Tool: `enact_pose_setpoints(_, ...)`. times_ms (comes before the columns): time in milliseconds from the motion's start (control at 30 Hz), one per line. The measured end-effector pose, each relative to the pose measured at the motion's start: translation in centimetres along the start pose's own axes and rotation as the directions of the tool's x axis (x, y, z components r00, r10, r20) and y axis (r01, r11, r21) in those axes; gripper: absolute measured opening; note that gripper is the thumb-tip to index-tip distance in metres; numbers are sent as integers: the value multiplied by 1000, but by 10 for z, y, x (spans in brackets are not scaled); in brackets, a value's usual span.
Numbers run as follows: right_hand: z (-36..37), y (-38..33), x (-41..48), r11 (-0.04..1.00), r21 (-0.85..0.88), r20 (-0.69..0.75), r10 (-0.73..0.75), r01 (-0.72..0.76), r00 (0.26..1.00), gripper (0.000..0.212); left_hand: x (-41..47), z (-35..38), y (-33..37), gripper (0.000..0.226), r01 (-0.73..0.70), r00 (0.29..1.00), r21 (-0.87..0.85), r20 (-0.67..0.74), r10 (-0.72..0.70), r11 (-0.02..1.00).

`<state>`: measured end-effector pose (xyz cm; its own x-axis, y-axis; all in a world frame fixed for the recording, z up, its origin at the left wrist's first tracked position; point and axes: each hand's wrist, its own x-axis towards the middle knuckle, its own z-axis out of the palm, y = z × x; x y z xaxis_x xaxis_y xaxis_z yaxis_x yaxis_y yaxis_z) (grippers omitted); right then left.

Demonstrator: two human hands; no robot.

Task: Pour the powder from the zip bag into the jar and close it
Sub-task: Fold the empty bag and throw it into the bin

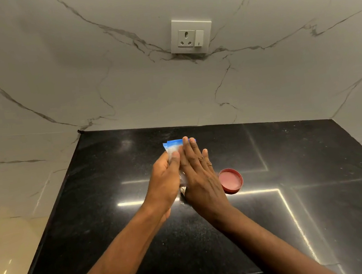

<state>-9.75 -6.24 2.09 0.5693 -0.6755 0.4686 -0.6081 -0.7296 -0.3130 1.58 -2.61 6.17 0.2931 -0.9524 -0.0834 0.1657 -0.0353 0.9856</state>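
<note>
At the centre of the frame the left hand (166,180) grips the zip bag (173,147), thumb laid across its clear side. The right hand (200,175) lies flat against the bag with fingers straight and together, and the blue zip strip pokes out above the fingertips. The jar I cannot make out (a pale glint shows below the palms, too small to call). That is my worry: if the bag's mouth sits off the jar's opening, a squeeze would send powder onto the counter, and a jar hidden under the wrists could be tipped. The red lid (230,180), lying inside up just right of the right hand, might be swept aside by that forearm. The black speckled counter (320,187) is glossy and streaked with light reflections. Behind it rises a veined marble wall (74,70) with a white socket (191,36) in the upper middle.
</note>
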Motion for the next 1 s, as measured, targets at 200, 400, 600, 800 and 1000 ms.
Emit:
enact_pose_setpoints(200,-30,-2,-17,590,739,119,359,-324,926,87,11,-27,8,18,54,998,66,41,-56,996)
enact_pose_setpoints(400,-55,34,12,103,765,575,338,-636,745,41,9,-30,11,36,215,945,82,235,-228,973)
enact_pose_setpoints(600,-48,30,7,-71,773,605,380,-630,700,36,11,-39,12,37,289,939,101,166,-303,952)
enact_pose_setpoints(800,-42,13,13,-473,661,749,451,-582,485,34,-14,-57,0,38,445,870,-479,432,-238,757)
enact_pose_setpoints(1000,-44,-1,7,-521,588,806,315,-619,500,23,-40,-52,-7,26,-53,996,246,87,33,968)
